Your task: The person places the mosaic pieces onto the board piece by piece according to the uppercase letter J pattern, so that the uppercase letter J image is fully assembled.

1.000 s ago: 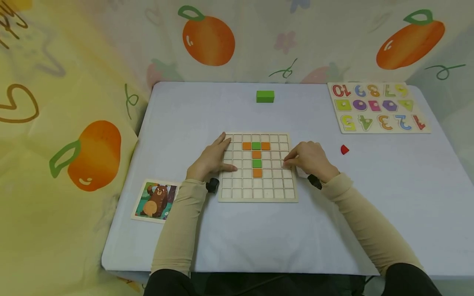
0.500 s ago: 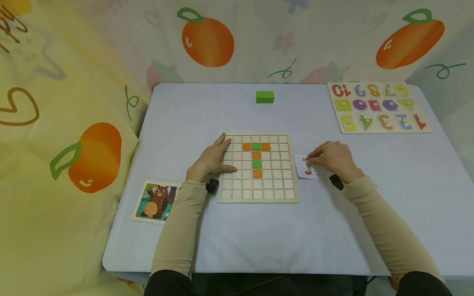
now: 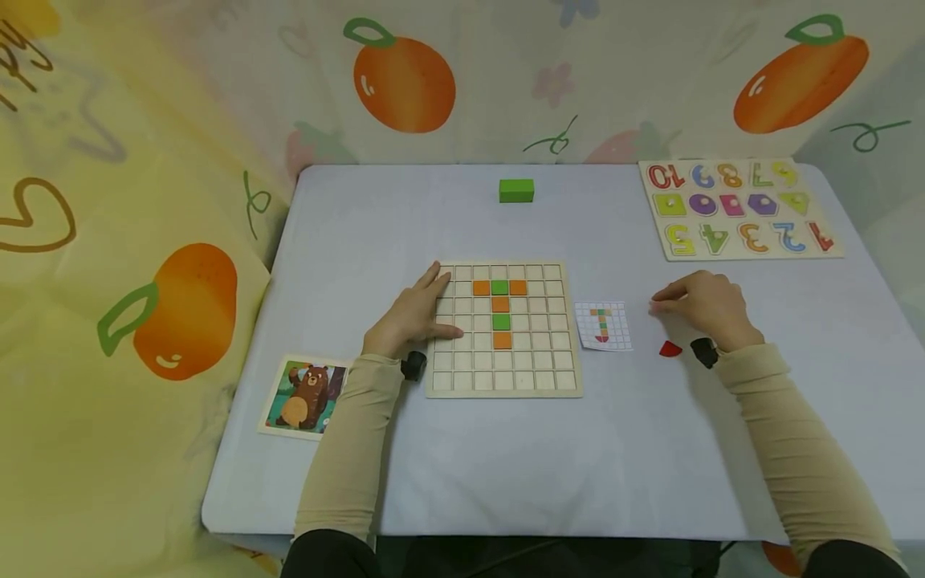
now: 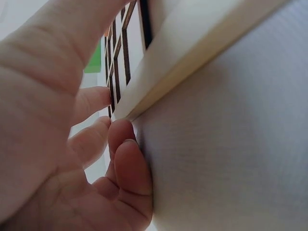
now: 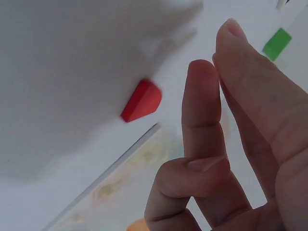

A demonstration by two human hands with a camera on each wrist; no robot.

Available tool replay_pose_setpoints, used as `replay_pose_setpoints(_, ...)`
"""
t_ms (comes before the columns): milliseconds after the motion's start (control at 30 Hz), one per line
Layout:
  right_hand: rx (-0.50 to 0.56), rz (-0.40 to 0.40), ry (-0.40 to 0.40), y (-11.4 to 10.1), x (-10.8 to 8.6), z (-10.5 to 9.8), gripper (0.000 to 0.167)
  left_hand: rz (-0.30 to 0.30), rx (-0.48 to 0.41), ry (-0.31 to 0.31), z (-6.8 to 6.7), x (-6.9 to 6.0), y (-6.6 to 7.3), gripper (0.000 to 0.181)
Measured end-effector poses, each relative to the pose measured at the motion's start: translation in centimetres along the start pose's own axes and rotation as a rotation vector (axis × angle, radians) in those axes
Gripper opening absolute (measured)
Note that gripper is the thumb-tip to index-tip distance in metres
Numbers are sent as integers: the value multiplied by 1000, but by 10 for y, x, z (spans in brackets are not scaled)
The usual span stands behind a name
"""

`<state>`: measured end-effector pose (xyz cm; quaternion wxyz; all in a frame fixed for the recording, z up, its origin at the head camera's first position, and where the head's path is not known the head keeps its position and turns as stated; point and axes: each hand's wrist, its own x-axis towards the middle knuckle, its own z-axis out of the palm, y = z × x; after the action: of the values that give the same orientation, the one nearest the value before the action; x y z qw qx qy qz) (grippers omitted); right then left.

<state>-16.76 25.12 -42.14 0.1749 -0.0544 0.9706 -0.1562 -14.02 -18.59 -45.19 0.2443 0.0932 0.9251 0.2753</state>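
Note:
My left hand (image 3: 408, 313) rests spread on the left side of a wooden grid board (image 3: 538, 381), its thumb lying over some cells. In the left wrist view, fingertips (image 4: 130, 166) touch the board's edge. Orange and green square tiles (image 3: 501, 305) form a T on the grid. My right hand (image 3: 708, 309) hovers right of a small printed pattern card (image 3: 614, 329). Its thumb and index finger are close together; nothing shows between them. A red wedge-shaped piece (image 3: 670, 349) lies below this hand. The right wrist view shows a red piece (image 5: 143, 101); whether it is the same one I cannot tell.
A green block (image 3: 516, 191) stands near the table's far edge. At the back right lies a number and shape puzzle board (image 3: 751, 181). A bear picture puzzle (image 3: 303, 393) is at the left, partly covered by the left sleeve (image 3: 354, 441).
My right hand has moved right, from the grid board's edge across the card, uncovering the card and a red wedge. It now covers where another red piece showed earlier. The left hand stays still.

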Motion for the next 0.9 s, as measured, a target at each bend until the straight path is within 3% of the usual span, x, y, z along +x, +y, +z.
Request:
replay_pose_setpoints(333, 34, 129, 53, 24, 10, -6, 46, 15, 5, 7, -1, -2, 0, 110)
replay_pose_setpoints(567, 27, 179, -12, 27, 13, -8, 56, 13, 19, 6, 2, 1, -1, 109)
replay_pose_setpoints(767, 51, 192, -17, 22, 14, -8, 47, 36, -11, 16, 2, 0, -4, 111)
replay_pose_setpoints(900, 91, 148, 4, 15, 15, -8, 38, 40, -13, 16, 1, 0, -4, 111)
